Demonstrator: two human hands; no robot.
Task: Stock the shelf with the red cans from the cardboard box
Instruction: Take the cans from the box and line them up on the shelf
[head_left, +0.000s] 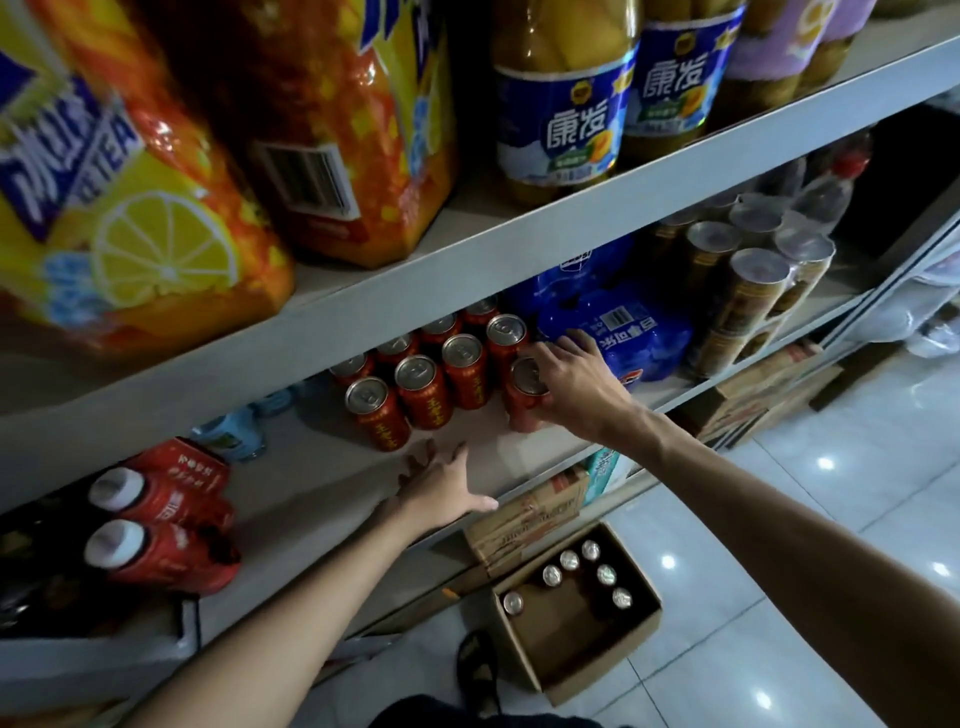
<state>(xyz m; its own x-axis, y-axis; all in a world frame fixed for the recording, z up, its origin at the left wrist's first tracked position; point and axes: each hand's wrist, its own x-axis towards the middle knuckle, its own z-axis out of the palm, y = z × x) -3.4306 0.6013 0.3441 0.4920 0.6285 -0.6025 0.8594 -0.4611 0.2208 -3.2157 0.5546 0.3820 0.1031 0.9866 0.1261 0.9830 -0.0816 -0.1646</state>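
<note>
Several red cans (418, 384) stand upright in rows on the middle shelf (322, 483). My right hand (576, 384) grips one more red can (524, 400) from above, at the right end of the front row, beside the blue pack. My left hand (441, 486) rests flat and open on the bare shelf board near its front edge, in front of the cans. On the floor below, an open cardboard box (618, 654) holds several more cans (569, 560), of which only the silver tops show.
A blue shrink-wrapped pack (623, 332) sits right of the cans, gold cans (748, 280) beyond it. Red bottle packs (161, 525) lie at the shelf's left. The upper shelf holds iced-tea packs (130, 208) and fruit jars (566, 104). Closed cartons (524, 514) sit under the shelf; the floor is tiled.
</note>
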